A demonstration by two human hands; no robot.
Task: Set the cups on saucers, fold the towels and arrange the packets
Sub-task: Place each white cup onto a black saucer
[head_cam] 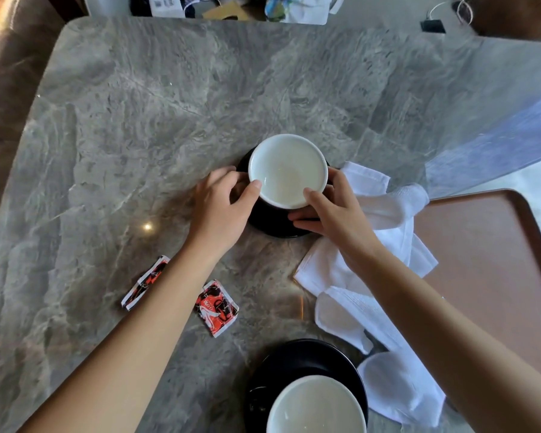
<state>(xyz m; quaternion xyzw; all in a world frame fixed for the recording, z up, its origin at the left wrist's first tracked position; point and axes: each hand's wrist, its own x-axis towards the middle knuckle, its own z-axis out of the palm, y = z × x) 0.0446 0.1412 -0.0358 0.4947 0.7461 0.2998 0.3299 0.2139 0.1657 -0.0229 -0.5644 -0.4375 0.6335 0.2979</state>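
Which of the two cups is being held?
The far cup, gripped by the left hand and right hand on its black saucer. The near cup sits untouched at the bottom edge.

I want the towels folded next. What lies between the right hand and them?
Nothing visible does. The right hand grips the far cup, and its forearm already crosses above the crumpled white towels beside the saucer.
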